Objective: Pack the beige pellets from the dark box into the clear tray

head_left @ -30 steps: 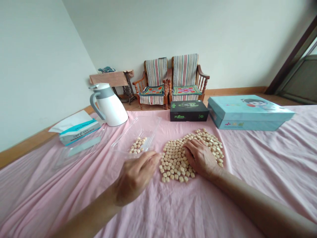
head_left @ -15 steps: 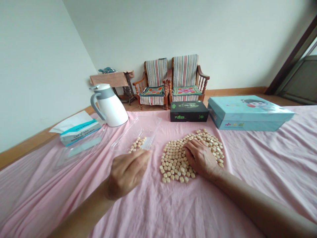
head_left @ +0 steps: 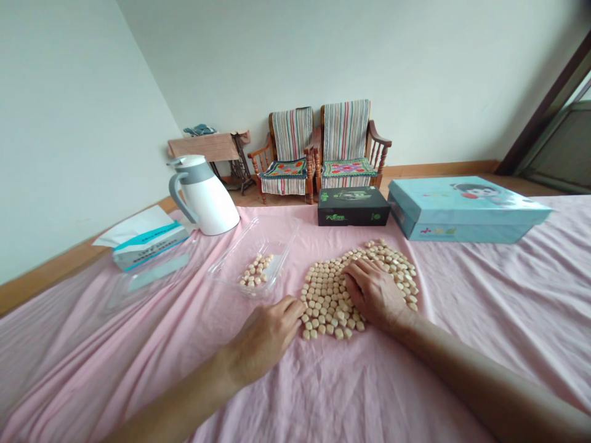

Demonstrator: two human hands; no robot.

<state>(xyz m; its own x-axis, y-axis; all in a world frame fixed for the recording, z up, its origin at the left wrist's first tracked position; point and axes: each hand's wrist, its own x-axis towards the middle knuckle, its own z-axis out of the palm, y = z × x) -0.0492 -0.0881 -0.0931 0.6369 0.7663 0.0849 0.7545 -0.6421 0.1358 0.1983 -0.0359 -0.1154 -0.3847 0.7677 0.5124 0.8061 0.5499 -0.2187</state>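
Note:
A flat patch of several small beige pieces (head_left: 330,295) lies on the pink cloth (head_left: 484,295) in the middle. My right hand (head_left: 376,292) rests palm down on this patch, fingers stretched flat over the pieces. My left hand (head_left: 268,335) is low on the cloth at the patch's left edge, its fingertips touching the nearest pieces; the fingers are bent and what they hold, if anything, is hidden. Just beyond it stands a clear plastic tray (head_left: 277,237) with a small heap of the same pieces (head_left: 256,271) inside.
A white jug (head_left: 205,194) stands at the back left, a tissue pack (head_left: 148,243) and a clear lid (head_left: 152,274) beside it. A black box (head_left: 353,206) and a light blue box (head_left: 462,209) sit at the back. Two wooden chairs (head_left: 318,151) stand against the wall.
My left hand went from the patch's edge up to the clear tray, then came back down to the patch's left edge. My right hand has stayed on the pieces.

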